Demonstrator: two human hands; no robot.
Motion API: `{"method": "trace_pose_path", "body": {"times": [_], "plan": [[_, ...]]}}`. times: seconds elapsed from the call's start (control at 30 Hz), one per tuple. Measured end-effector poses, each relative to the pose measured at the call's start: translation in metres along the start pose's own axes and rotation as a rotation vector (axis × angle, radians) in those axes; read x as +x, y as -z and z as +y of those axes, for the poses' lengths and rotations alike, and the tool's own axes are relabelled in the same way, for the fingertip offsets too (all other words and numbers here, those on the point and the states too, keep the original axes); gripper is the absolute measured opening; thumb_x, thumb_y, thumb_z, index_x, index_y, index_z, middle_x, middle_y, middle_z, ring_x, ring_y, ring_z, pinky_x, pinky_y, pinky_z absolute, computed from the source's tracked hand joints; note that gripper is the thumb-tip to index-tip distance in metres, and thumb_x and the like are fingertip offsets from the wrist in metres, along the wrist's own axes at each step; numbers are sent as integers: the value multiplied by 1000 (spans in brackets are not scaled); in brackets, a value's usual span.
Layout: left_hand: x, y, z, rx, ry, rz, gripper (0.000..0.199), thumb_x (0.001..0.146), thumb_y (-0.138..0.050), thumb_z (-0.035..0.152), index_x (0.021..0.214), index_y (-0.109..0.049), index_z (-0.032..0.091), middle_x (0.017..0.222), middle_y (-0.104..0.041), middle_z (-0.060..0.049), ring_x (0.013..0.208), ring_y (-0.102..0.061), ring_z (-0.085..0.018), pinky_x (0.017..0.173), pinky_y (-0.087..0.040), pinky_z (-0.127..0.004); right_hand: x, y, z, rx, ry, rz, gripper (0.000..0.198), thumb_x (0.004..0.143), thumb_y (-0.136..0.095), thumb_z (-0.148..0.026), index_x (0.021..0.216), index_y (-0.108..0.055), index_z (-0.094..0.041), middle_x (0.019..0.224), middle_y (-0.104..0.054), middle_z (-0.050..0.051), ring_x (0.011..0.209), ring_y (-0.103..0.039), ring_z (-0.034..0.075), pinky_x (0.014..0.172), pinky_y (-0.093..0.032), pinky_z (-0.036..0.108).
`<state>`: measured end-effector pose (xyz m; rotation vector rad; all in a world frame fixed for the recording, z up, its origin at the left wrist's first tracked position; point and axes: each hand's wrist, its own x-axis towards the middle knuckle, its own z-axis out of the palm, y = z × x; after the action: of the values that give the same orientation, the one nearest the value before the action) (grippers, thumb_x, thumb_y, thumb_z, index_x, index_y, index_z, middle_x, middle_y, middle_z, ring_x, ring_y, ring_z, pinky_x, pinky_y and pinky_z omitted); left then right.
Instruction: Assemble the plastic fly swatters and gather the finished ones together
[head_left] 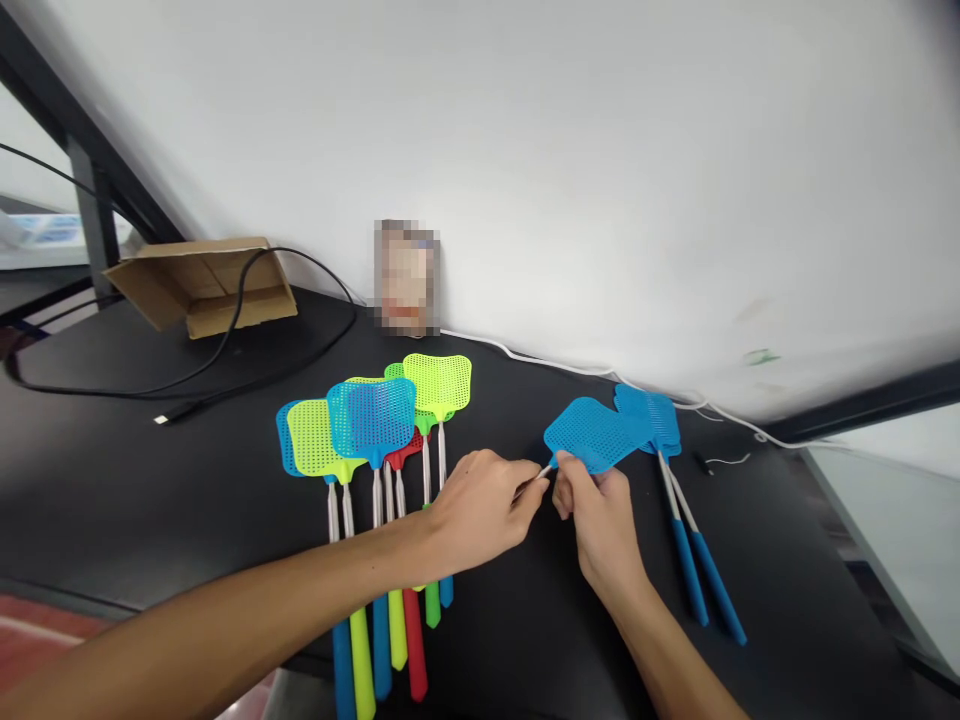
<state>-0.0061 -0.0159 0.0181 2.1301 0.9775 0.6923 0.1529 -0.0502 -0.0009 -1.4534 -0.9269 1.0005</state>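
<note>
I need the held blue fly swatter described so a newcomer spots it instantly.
Start at the black table below the white wall. Over it, the left hand and right hand grip a blue fly swatter near its neck. Unlike its neighbours lying on the table, this one is held.

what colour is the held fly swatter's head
The fly swatter's head is blue with small holes, best seen in the head camera view.
</note>
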Motion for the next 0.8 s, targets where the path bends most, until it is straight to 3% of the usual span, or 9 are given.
{"method": "trace_pose_path", "body": {"times": [0.13,0.27,0.33,0.43,0.53,0.63,0.73,0.8], "plan": [[6,8,0,-339,116,99,34,104,-46,38,79,-57,19,57,-54,3,48,-47,-10,51,-31,-24,-10,-1,-10,-166,85,-240,41,100,-55,-48,71,-57,-19,60,-51,-3,58,-47,12,58,-38,27],[14,15,-2,-653,198,267,30,106,-45,47,97,-55,20,66,-69,1,54,-59,-12,56,-43,-24,-21,-4,-14,-286,152,-426,39,102,-53,-49,78,-57,-19,69,-53,-2,62,-47,12,59,-35,26],[15,14,-2,-706,208,310,31,106,-44,49,97,-52,20,75,-74,-2,58,-62,-12,59,-45,-24,-24,-5,-14,-276,147,-470,36,102,-53,-49,81,-56,-20,71,-50,-3,62,-44,11,58,-33,26],[14,8,-1,-793,209,271,31,107,-43,49,95,-48,21,87,-76,-5,69,-70,-15,60,-47,-24,-26,-6,-13,-266,143,-473,35,103,-52,-48,81,-56,-20,72,-51,-3,62,-43,11,58,-32,26],[11,4,-2,-823,151,162,30,106,-45,48,98,-53,20,98,-73,-6,92,-74,-21,69,-53,-27,-24,-6,-15,-259,174,-428,37,103,-52,-47,78,-55,-20,70,-52,-3,62,-45,11,59,-33,26],[10,6,-5,-664,73,84,31,106,-48,44,101,-65,19,102,-72,-6,99,-69,-20,88,-52,-32,-20,3,-22,-302,233,-292,34,101,-55,-46,80,-59,-20,66,-53,-3,61,-49,13,59,-36,26],[11,11,-8,-523,59,117,35,107,-46,41,101,-73,20,95,-71,-4,91,-65,-17,84,-48,-30,-16,37,-31,-398,219,20,30,95,-61,-50,108,-61,-22,68,-62,-3,63,-58,16,60,-42,26],[13,13,-10,-499,70,150,36,107,-45,39,95,-73,20,91,-70,-3,86,-63,-16,80,-47,-29,-13,74,-34,-564,179,228,34,91,-64,-54,106,-60,-24,69,-67,-2,63,-62,18,60,-44,27]]}}
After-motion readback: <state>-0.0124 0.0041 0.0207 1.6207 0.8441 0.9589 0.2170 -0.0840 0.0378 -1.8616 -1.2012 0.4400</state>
